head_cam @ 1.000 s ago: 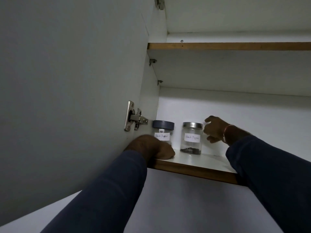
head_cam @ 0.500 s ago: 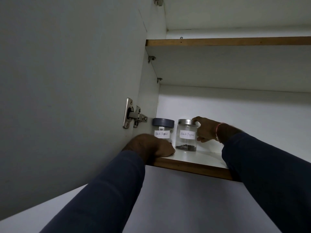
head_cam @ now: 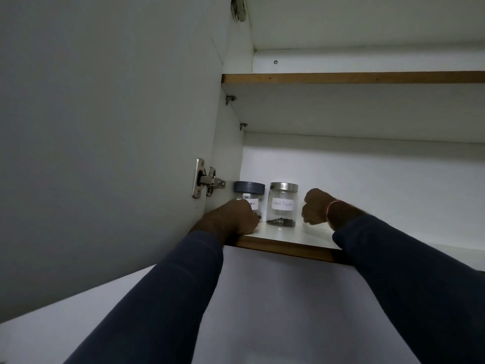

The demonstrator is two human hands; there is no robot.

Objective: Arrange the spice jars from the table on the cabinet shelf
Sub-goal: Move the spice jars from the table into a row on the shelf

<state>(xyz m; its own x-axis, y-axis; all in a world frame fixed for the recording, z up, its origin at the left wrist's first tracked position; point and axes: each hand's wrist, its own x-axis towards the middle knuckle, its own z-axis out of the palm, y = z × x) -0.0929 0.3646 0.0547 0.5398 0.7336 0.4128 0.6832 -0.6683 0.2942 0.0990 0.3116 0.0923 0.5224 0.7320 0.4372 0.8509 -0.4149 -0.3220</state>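
Two glass spice jars stand side by side at the left end of the lower cabinet shelf (head_cam: 286, 239). The blue-lidded jar (head_cam: 249, 188) is nearest the side wall. The silver-lidded jar (head_cam: 283, 206), with dark spice at its bottom, is just right of it. Both carry white handwritten labels. My left hand (head_cam: 231, 219) rests as a fist on the shelf's front edge and hides the blue-lidded jar's lower left; I cannot tell whether it touches the jar. My right hand (head_cam: 315, 207) sits curled on the shelf, a small gap right of the silver-lidded jar, holding nothing.
The open cabinet door (head_cam: 105, 127) fills the left side, with its metal hinge (head_cam: 207, 179) beside the jars. An upper shelf (head_cam: 341, 77) spans overhead. The lower shelf runs on bare to the right of my right hand.
My right hand slid the silver-lidded jar left, next to the blue-lidded jar, then let go and pulled back to the right. My left hand stayed at the shelf edge.
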